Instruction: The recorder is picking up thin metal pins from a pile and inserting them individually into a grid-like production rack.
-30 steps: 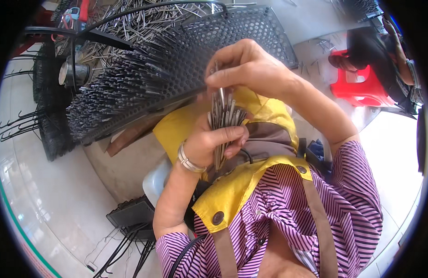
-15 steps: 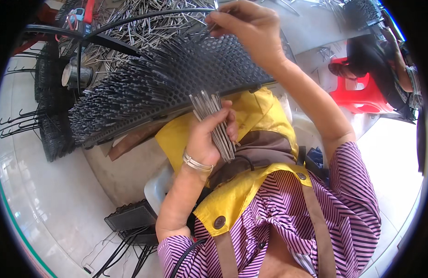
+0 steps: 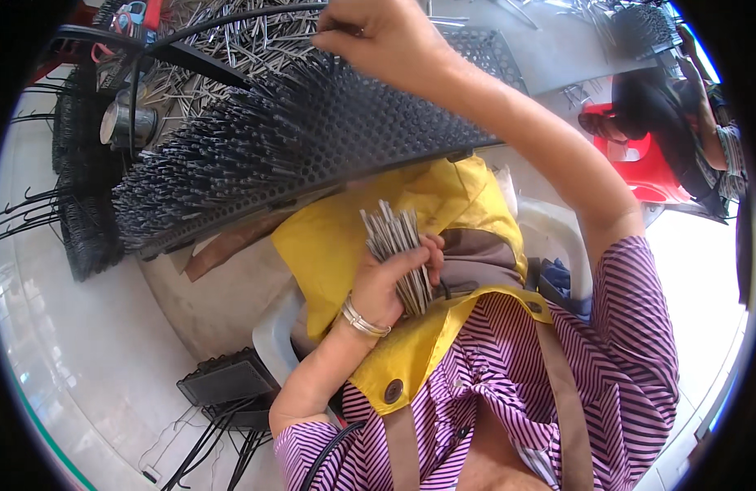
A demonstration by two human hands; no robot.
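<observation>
My left hand [image 3: 390, 282] is closed around a bundle of thin grey metal rods [image 3: 388, 233], held over the yellow apron [image 3: 329, 254] on my lap. The rods stand slightly tilted, their tips fanned above my thumb. My right hand [image 3: 386, 37] reaches over the far side of a black perforated board [image 3: 378, 135], fingers pinched together. Whatever is between those fingertips is too small to make out. Many dark thin rods [image 3: 222, 155] stick up from the board's left part, while its right part shows bare holes.
Loose metal rods [image 3: 194, 82] lie heaped behind the board. A metal can [image 3: 126, 123] and dark hooked racks [image 3: 87, 188] stand at the left. A black curved bar [image 3: 231, 20] arches over the heap. Another person [image 3: 664, 106] is at the right by a red stool [image 3: 640, 172].
My right hand has moved left across the far side of the board. The left hand, with its rod bundle, has dropped toward my body and slightly right.
</observation>
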